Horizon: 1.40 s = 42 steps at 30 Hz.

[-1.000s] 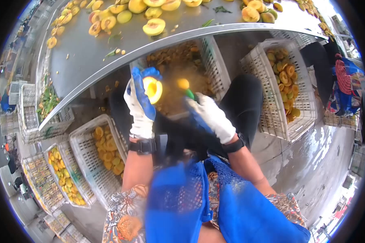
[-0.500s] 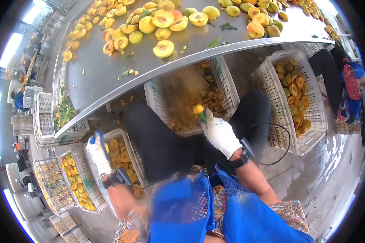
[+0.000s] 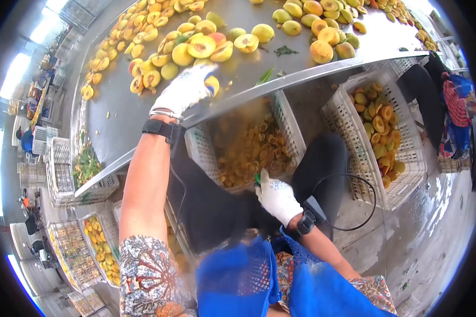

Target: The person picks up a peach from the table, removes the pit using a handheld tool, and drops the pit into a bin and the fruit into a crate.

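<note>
While seated before a metal bench point(image 3: 111, 132), wears a blue garment point(image 3: 232, 274) over the lap. Wraps the gloved right hand point(image 3: 278, 201) round a green handle point(image 3: 257, 178), grip pressed together, low in front of the body. Wears a dark wrist device point(image 3: 313, 208) on that arm, near a looping black cable point(image 3: 375, 195). Has a white crate point(image 3: 291, 127) of cut fruit between the knees, just beyond the handle and partly below the bench. Reaches over the bench's near part with the gloved left hand point(image 3: 188, 87), at a yellow fruit piece point(image 3: 211, 85) by the fingertips; cannot tell, for blur, whether pinching or only touching. To the right, beside the leg, has a second crate point(image 3: 344, 127) of halved fruit. Past the left hand, meets many whole and halved fruits point(image 3: 182, 53) on the bench, with a green leaf point(image 3: 264, 76) to their right. Farther off, at far right, leaves room for another person point(image 3: 455, 105).
</note>
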{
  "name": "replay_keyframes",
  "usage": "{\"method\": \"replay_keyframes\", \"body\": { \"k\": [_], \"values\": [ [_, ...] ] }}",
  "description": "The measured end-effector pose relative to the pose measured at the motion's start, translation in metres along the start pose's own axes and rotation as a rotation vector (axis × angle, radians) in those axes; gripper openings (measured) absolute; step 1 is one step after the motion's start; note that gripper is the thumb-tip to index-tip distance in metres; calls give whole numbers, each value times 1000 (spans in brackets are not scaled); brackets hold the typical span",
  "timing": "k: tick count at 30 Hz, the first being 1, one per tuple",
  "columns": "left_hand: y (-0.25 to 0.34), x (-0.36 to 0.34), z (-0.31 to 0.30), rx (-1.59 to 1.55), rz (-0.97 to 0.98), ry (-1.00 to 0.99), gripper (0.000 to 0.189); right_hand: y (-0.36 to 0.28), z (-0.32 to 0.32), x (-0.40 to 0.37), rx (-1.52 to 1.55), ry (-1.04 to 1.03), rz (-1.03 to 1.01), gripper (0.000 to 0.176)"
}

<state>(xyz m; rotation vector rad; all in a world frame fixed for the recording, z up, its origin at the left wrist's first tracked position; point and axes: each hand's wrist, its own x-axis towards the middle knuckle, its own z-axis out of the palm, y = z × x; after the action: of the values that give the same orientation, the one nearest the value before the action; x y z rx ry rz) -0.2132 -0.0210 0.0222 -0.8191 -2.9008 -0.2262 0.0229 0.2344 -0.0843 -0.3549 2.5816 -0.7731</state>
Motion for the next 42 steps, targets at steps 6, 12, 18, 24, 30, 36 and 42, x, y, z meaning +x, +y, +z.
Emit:
{"method": "replay_keyframes", "body": {
  "k": [6,12,18,24,30,36,42],
  "values": [
    [26,4,-24,-87,-278,-247,29,0,-1,7,69,89,-63,59],
    [18,-47,-36,-838,-840,68,28,-26,-39,3,396,97,60,54],
    [68,-115,-35,-2113,-526,544,46,-38,-61,8,809,123,220,41],
    [127,-145,16,-2885,-539,662,50,-87,-91,-19,811,72,53,29],
    [148,-156,40,-2596,-558,593,55,-93,-60,-21,383,163,-220,27],
    [159,-159,29,-2259,-626,603,56,-94,-53,-22,336,185,-259,28],
    [168,-156,26,-1915,-744,610,57,-92,-32,-25,362,144,-235,27]
  ]
}}
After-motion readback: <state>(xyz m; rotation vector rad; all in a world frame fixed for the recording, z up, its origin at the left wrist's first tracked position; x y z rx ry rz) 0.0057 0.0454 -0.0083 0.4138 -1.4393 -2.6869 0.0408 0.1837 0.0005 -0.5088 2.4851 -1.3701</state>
